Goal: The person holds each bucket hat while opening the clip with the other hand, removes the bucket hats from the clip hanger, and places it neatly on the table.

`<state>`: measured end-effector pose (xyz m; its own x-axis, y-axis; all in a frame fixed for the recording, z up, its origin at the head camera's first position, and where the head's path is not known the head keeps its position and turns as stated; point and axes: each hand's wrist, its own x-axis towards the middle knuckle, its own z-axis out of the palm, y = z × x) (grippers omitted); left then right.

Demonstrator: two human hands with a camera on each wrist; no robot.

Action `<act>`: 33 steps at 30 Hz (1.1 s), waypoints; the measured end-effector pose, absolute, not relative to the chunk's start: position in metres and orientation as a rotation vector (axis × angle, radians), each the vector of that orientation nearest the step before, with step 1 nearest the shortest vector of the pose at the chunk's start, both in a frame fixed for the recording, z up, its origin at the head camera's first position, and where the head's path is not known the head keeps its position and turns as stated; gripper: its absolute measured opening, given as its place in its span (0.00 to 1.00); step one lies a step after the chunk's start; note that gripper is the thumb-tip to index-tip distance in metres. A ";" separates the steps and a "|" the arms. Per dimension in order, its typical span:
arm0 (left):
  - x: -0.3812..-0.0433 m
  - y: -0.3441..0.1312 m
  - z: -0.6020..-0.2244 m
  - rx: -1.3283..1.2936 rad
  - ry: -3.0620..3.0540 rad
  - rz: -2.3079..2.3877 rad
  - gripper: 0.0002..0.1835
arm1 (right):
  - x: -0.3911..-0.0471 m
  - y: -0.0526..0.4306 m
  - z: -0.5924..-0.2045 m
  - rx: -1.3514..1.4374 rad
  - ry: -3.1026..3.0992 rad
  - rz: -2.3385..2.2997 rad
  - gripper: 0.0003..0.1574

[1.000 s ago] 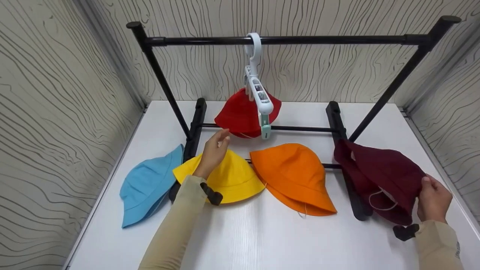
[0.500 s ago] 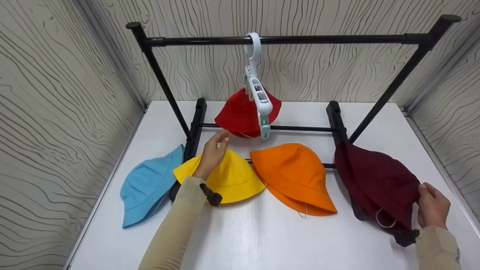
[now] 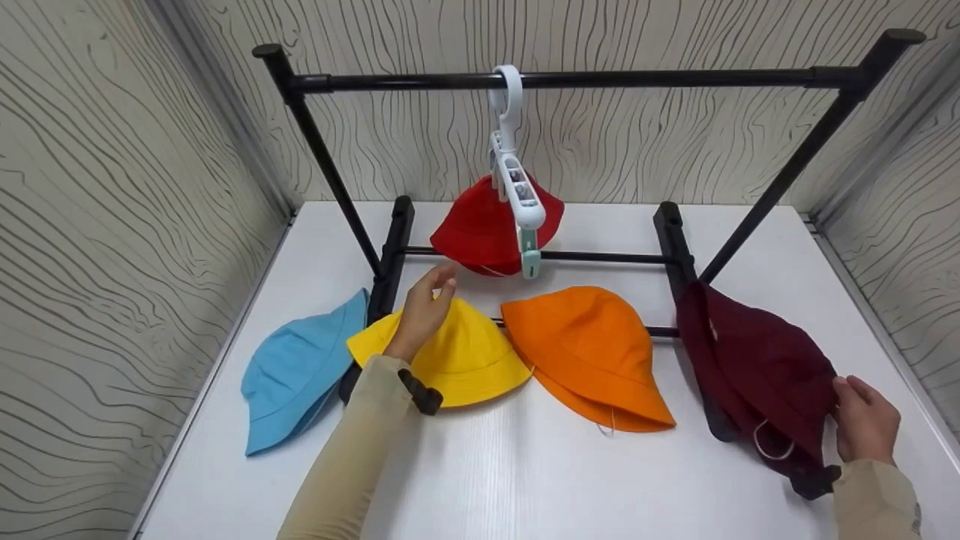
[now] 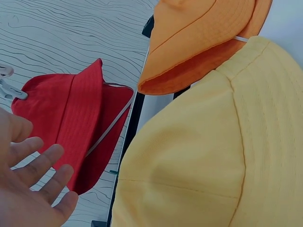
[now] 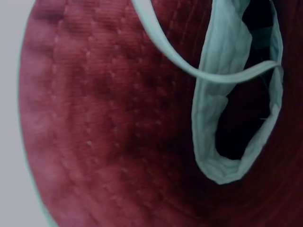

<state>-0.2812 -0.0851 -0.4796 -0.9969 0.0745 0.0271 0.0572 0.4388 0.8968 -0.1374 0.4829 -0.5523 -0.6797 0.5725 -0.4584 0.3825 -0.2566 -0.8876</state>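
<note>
At the right, my right hand (image 3: 868,420) pinches the crown of a maroon bucket hat (image 3: 772,360) between thumb and fingers. The hat's stitched inner brim (image 5: 104,113), pale inner band and white elastic strap (image 5: 208,75) fill the right wrist view. My left hand (image 3: 424,311) holds nothing; its fingers are relaxed over the yellow bucket hat (image 3: 480,360), just in front of the red bucket hat (image 3: 480,225). In the left wrist view the loose fingers (image 4: 47,165) overlap the red hat. That red hat hangs from a white clip hanger (image 3: 517,180) on the rack.
A black rack (image 3: 637,79) spans the white table (image 3: 510,480), its feet resting on the top. An orange bucket hat (image 3: 589,352) lies right of the yellow one, a light blue bucket hat (image 3: 304,375) at the left. Patterned walls (image 3: 97,225) enclose the back and sides.
My right hand has tilted the maroon hat and brought it slightly down; its brim opening shows less from above. The left hand has barely moved, and the other hats lie as before.
</note>
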 end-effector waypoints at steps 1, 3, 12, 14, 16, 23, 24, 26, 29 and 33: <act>-0.281 -0.085 -0.480 0.113 2.650 1.648 0.20 | -0.137 0.483 -0.552 -1.199 -1.828 2.065 0.49; -0.282 -0.085 -0.480 0.096 2.650 1.645 0.20 | -0.136 0.484 -0.552 -1.212 -1.826 2.069 0.50; -0.281 -0.085 -0.482 0.061 2.653 1.633 0.19 | -0.130 0.491 -0.558 -1.134 -1.678 2.194 0.53; -0.280 -0.086 -0.482 0.046 2.640 1.630 0.19 | -0.128 0.492 -0.561 -1.095 -1.676 2.209 0.53; -0.280 -0.086 -0.483 0.046 2.630 1.634 0.19 | -0.127 0.492 -0.562 -1.058 -1.689 2.215 0.53; -0.278 -0.087 -0.485 -0.005 2.595 1.624 0.19 | -0.125 0.490 -0.561 -1.109 -1.789 2.171 0.50; -0.278 -0.087 -0.485 -0.015 2.593 1.623 0.19 | -0.125 0.490 -0.560 -1.119 -1.800 2.167 0.50; -0.278 -0.087 -0.485 -0.022 2.592 1.622 0.19 | -0.124 0.490 -0.560 -1.121 -1.810 2.173 0.51; -0.278 -0.088 -0.485 -0.024 2.594 1.620 0.19 | -0.122 0.491 -0.559 -1.097 -1.776 2.210 0.52; -0.279 -0.089 -0.486 -0.016 2.602 1.616 0.19 | -0.121 0.493 -0.556 -1.075 -1.712 2.241 0.54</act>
